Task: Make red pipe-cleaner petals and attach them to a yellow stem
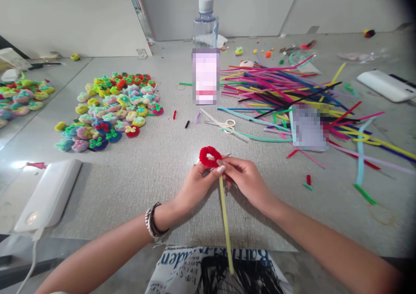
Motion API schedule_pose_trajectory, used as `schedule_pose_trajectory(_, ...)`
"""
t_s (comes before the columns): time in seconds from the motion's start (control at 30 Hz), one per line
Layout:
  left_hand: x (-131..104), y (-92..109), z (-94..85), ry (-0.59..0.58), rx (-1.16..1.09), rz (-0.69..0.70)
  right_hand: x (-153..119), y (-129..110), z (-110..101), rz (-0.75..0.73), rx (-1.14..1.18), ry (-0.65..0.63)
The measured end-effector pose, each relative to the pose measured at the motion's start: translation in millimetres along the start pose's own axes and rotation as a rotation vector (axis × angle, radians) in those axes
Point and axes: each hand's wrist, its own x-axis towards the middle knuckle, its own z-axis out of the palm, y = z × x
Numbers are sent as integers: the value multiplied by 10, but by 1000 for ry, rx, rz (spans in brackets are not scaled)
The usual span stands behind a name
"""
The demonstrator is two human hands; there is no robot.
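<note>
A fuzzy red pipe cleaner ring (204,159) is pinched between the fingers of my left hand (200,180), just above the table. Close against it, my right hand (245,175) has its thumb and fingers together at the ring's lower right side. From between the two hands a yellow pipe cleaner (225,224) hangs down towards my lap. Its upper end is hidden by the fingertips, so how it joins the red ring cannot be seen. Beyond the hands lies a pair of scissors (224,124) with pale handles.
Loose pipe cleaners (269,88) are heaped at the back right, with a blurred flat object (308,127) on them. Several small fuzzy flowers (120,108) cluster at left. A phone (206,76) leans before a bottle (206,25). A white power bank (48,194) sits front left.
</note>
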Motion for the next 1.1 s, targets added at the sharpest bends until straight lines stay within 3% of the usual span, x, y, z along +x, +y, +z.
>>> schedule_pose_trajectory(0.4,-32,-1,45,45,-151,-31,-23,54,44,-89,26,2)
schedule_pose_trajectory(0.77,2,-46,24,156,-293,-54,-60,25,50,-289,-326,57)
schedule_pose_trajectory(0.97,42,-26,-29,163,-313,-81,-98,42,35,-276,-424,30)
schedule_pose_trajectory(1.03,65,-23,-64,191,-322,-79,-81,10,-60,-339,-521,100)
schedule_pose_trajectory(1.1,91,-25,-99,210,-325,-89,-18,-48,-282,-465,-695,259)
